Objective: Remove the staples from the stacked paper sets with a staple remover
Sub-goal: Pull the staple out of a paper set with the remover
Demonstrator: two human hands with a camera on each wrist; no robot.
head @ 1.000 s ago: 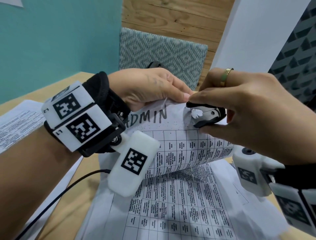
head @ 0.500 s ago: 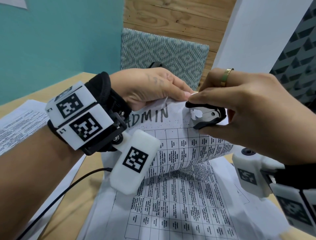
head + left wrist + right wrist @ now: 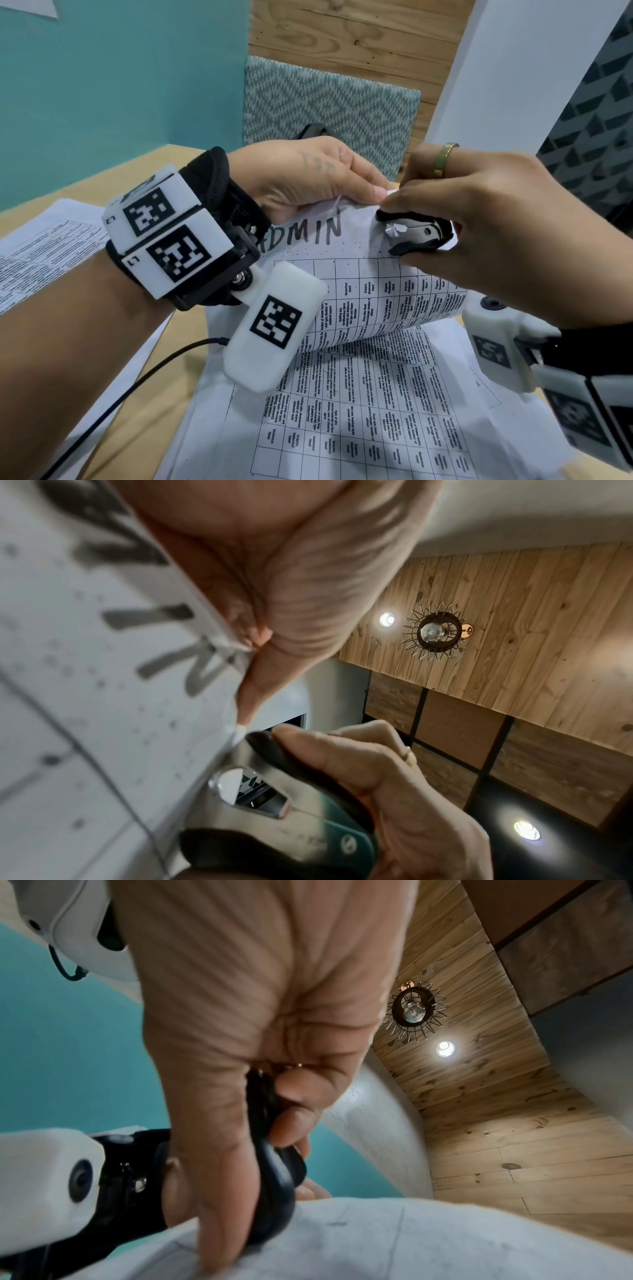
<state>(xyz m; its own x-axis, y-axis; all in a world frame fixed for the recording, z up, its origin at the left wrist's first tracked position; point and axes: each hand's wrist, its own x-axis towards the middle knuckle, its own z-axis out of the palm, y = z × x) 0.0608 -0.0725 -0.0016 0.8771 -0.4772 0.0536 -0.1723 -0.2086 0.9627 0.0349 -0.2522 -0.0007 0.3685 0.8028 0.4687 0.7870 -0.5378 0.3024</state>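
A patterned chair back [image 3: 329, 102] stood behind the grip; a black cable [image 3: 113, 407] trailed below it.

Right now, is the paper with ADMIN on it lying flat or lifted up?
Lifted up. The left hand pinches the paper's top edge, and it curves up off the sheets lying below.
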